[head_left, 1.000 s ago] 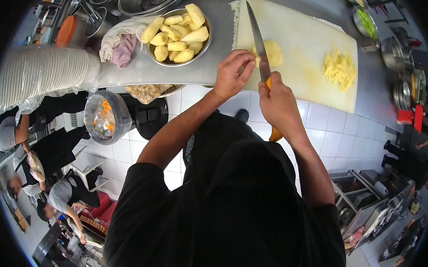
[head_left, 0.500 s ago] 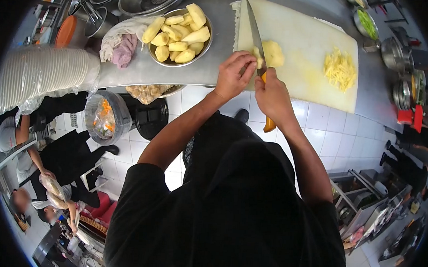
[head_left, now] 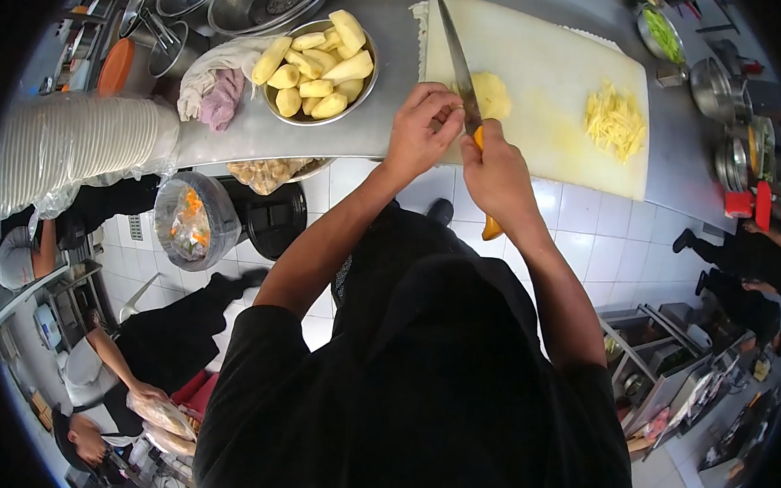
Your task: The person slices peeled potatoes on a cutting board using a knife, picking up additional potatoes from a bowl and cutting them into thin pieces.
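Note:
My right hand [head_left: 498, 172] is closed around the orange handle of a long kitchen knife [head_left: 458, 60], its blade pointing away from me over the white cutting board [head_left: 550, 58]. Just left of the blade, my left hand [head_left: 425, 126] has its fingers curled and fingertips pinched; whatever they hold is hidden. Pale yellow slices, apparently potato [head_left: 490, 95], lie against the blade's right side. A pile of thin-cut strips [head_left: 615, 121] rests at the board's right end. Left of the board, a metal bowl [head_left: 369, 86] holds several peeled potatoes [head_left: 318, 66].
Crumpled cloths [head_left: 222, 95] and stacked plastic containers [head_left: 87, 140] are on the counter's left. Below stand a lined waste bin [head_left: 196, 220] and a bag of unpeeled produce [head_left: 269, 174]. Metal bowls [head_left: 716, 89] line the right. A co-worker [head_left: 151, 346] carries wrapped packages at lower left.
The small pale piece seen between my left fingers and the blade is now hidden. My hands have shifted only slightly. The co-worker at lower left has moved nearer.

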Demonstrator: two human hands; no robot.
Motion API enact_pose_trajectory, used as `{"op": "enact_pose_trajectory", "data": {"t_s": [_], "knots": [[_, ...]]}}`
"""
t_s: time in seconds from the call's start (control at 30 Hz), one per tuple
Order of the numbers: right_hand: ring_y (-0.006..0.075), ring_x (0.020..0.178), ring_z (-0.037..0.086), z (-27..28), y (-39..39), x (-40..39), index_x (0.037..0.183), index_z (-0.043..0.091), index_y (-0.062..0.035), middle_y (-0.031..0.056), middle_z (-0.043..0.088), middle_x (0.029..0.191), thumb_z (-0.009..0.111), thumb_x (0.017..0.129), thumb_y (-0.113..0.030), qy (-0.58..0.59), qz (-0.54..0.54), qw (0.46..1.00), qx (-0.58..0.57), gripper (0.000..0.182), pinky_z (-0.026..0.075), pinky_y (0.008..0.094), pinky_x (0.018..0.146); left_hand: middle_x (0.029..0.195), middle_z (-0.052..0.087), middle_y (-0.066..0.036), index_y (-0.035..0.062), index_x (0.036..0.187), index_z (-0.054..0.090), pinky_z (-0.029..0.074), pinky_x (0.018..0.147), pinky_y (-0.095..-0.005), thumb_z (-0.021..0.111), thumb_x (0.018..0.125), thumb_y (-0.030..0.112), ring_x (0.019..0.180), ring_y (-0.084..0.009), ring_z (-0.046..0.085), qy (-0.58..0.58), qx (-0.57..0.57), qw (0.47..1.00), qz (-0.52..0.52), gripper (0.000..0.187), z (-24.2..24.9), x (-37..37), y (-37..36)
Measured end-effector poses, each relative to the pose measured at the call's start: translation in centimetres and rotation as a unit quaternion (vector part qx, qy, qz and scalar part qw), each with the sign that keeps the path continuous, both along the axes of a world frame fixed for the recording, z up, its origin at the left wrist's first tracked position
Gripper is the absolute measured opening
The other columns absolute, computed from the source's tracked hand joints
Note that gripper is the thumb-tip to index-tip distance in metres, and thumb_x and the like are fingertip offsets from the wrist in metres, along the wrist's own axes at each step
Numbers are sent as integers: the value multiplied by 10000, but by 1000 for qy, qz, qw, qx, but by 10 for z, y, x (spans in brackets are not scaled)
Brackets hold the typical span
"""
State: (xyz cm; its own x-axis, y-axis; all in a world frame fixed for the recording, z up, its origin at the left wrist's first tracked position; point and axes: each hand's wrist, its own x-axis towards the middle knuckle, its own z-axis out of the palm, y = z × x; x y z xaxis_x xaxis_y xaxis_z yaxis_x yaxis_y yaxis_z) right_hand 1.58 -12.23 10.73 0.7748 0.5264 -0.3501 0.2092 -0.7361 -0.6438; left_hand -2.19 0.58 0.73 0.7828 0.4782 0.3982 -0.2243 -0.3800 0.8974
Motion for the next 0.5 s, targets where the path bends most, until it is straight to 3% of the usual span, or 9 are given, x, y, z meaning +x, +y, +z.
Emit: {"op": "enact_pose_trajectory", "data": {"t_s": [0.23,0.5], "knots": [[515,829,623,3,-12,-1,994,468,35,332,629,790,517,978,-222,9,10,1000,2,262,468,567,765,1082,616,-113,-14,1018,673,563,719,-285,691,879,10,827,-181,667,-8,-4,1000,-24,143,-3,-3,5],[521,806,615,9,-17,-4,987,463,38,330,624,779,512,985,-223,13,16,1000,13,266,461,567,751,1047,614,-110,-21,998,666,581,746,-293,689,880,10,840,-196,670,-11,-4,1000,-15,124,-3,-3,4]]}}
